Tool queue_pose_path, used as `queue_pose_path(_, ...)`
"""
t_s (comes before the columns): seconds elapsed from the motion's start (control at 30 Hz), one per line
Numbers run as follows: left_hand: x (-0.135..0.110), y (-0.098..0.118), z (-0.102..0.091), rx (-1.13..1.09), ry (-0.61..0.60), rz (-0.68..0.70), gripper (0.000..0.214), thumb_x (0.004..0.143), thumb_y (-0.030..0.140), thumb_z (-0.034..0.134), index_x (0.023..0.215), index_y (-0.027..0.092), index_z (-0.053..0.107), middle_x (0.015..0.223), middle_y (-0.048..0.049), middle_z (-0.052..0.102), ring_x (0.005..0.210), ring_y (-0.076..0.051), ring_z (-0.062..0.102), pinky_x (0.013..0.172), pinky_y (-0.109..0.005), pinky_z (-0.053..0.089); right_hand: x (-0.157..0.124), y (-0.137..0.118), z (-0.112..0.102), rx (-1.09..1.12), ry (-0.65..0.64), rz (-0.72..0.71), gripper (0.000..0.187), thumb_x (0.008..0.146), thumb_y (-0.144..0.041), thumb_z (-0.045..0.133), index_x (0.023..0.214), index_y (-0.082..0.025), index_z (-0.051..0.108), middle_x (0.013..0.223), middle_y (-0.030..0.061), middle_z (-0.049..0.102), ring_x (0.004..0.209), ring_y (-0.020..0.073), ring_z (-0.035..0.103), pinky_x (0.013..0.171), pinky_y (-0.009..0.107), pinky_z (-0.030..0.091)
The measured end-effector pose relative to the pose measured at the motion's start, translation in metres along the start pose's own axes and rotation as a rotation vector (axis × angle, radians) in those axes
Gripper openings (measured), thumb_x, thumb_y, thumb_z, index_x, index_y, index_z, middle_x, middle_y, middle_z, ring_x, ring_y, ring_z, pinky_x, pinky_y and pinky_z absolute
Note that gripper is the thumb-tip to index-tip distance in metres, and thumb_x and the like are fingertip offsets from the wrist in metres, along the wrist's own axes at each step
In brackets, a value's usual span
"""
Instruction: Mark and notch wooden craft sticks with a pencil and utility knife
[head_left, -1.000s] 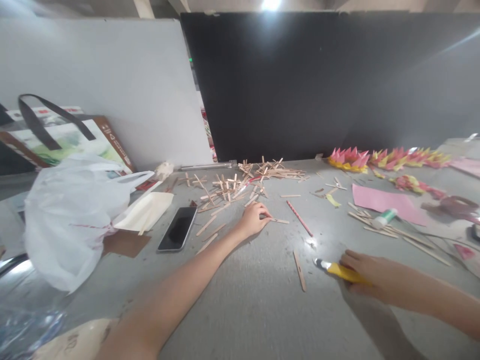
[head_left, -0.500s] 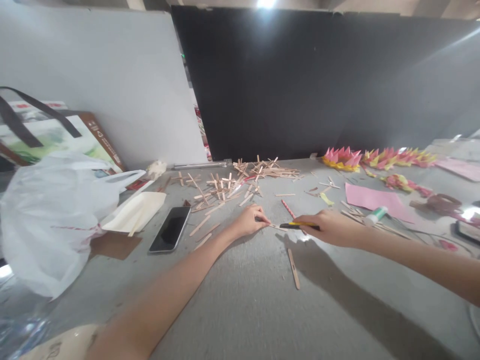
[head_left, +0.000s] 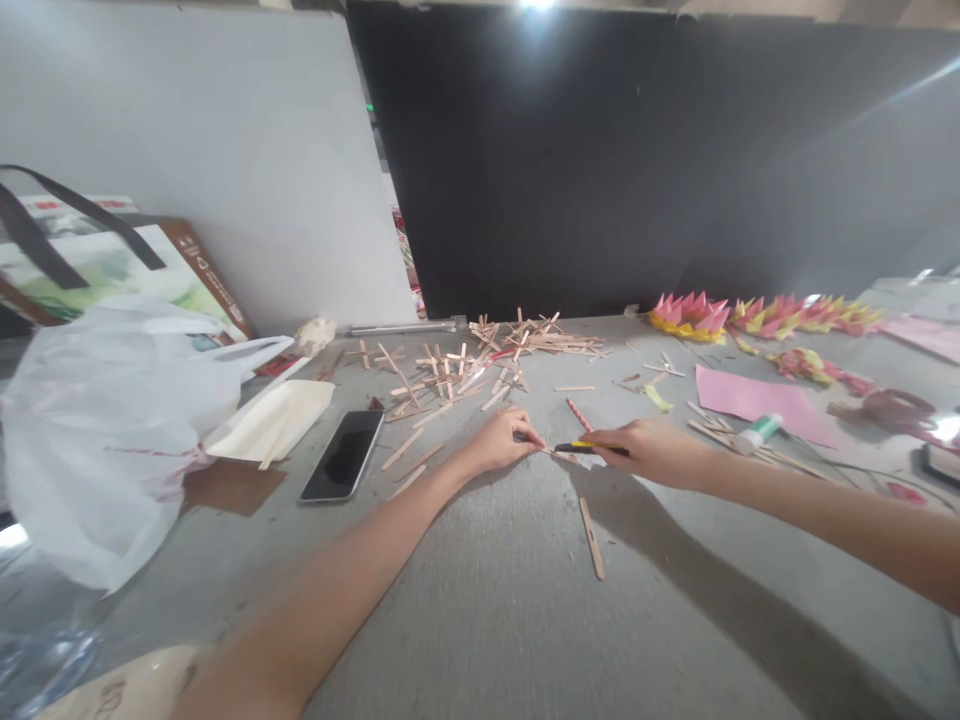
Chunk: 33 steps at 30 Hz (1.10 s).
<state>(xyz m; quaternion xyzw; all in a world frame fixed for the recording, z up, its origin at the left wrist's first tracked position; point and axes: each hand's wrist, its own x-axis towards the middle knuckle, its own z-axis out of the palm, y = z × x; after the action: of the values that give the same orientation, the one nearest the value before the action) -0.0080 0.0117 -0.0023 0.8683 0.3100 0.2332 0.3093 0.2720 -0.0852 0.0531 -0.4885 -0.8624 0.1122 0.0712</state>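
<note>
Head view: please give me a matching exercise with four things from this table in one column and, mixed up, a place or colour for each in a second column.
1 phone
2 knife
3 small stick
4 paper sheet

a pink
b gripped in the right hand
c black, beside the cream tray
d held by the left hand at its fingertips

Pairs: 1-c, 2-b, 3-d, 4-a

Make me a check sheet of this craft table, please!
Surface: grey table, scuffed.
Job's things: wooden stick lying flat; yellow knife with its tip at the stick.
Clutter: stick pile, loose stick, striped straw, phone, plastic bag, pink paper, glue stick, paper flowers.
Hands: left hand pinches the wooden stick with its fingers; right hand grips the yellow knife.
Cables: nothing seen.
Surroundings: black board and white board behind the table.
</note>
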Motion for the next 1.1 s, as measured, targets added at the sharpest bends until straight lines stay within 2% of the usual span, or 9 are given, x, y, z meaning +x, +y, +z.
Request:
queue_pose_path(0.4, -0.001, 0.002, -0.001, -0.004, -0.004, 0.011, 0.01, 0.088, 0.034, 0.077, 0.085, 0.027, 0.084, 0.08, -0.0014, 0.064, 0.088, -0.019, 0.062, 0.084, -0.028, 0.046, 0.002, 0.001, 0.002, -0.076, -0.001, 0.003, 0.038, 0.105, -0.036, 0.041, 0.127, -0.032, 0.071, 0.074, 0.004, 0.074, 0.056, 0.0159, 0.061, 0.056, 0.027, 0.028)
queue_pose_path(0.57, -0.001, 0.004, -0.002, -0.013, -0.005, -0.01, 0.011, 0.088, 0.034, 0.077, 0.085, 0.027, 0.084, 0.081, -0.0017, 0.064, 0.088, -0.019, 0.062, 0.084, -0.029, 0.047, 0.006, -0.009, -0.008, -0.158, -0.03, -0.002, 0.035, 0.102, -0.032, 0.044, 0.121, -0.031, 0.073, 0.067, 0.0024, 0.07, 0.051, 0.0142, 0.056, 0.054, 0.028, 0.022)
queue_pose_path(0.67, -0.001, 0.004, -0.002, -0.018, -0.006, -0.01, 0.008, 0.088, 0.031, 0.077, 0.085, 0.028, 0.084, 0.08, -0.0016, 0.063, 0.088, -0.019, 0.062, 0.084, -0.029, 0.046, 0.016, -0.016, -0.019, -0.209, -0.076, -0.041, 0.031, 0.101, -0.028, 0.044, 0.109, -0.029, 0.075, 0.063, 0.0012, 0.068, 0.05, 0.0135, 0.053, 0.055, 0.028, 0.022)
queue_pose_path(0.8, -0.001, 0.003, -0.002, -0.012, 0.002, 0.014, 0.006, 0.087, 0.027, 0.079, 0.084, 0.029, 0.084, 0.08, -0.0004, 0.063, 0.089, -0.018, 0.062, 0.084, -0.028, 0.045, 0.036, -0.024, -0.036, -0.228, -0.149, -0.125, 0.036, 0.103, -0.027, 0.044, 0.081, -0.025, 0.072, 0.056, 0.0, 0.063, 0.049, 0.0129, 0.05, 0.057, 0.028, 0.025)
queue_pose_path(0.9, -0.002, 0.003, -0.001, -0.001, -0.005, 0.012, 0.006, 0.087, 0.028, 0.079, 0.086, 0.029, 0.084, 0.078, 0.0, 0.061, 0.088, -0.018, 0.061, 0.084, -0.028, 0.045, 0.049, -0.034, -0.044, -0.292, -0.148, -0.139, 0.035, 0.097, -0.021, 0.05, 0.066, -0.021, 0.067, 0.055, 0.0019, 0.059, 0.046, 0.0115, 0.045, 0.057, 0.029, 0.024)
queue_pose_path(1.1, -0.003, 0.002, -0.001, -0.016, 0.005, 0.008, 0.004, 0.086, 0.027, 0.079, 0.084, 0.027, 0.083, 0.078, -0.0003, 0.062, 0.089, -0.019, 0.062, 0.086, -0.028, 0.046, 0.064, -0.046, -0.049, -0.306, -0.157, -0.167, 0.03, 0.088, -0.018, 0.056, 0.06, -0.019, 0.065, 0.062, 0.0059, 0.062, 0.051, 0.0127, 0.048, 0.058, 0.03, 0.029)
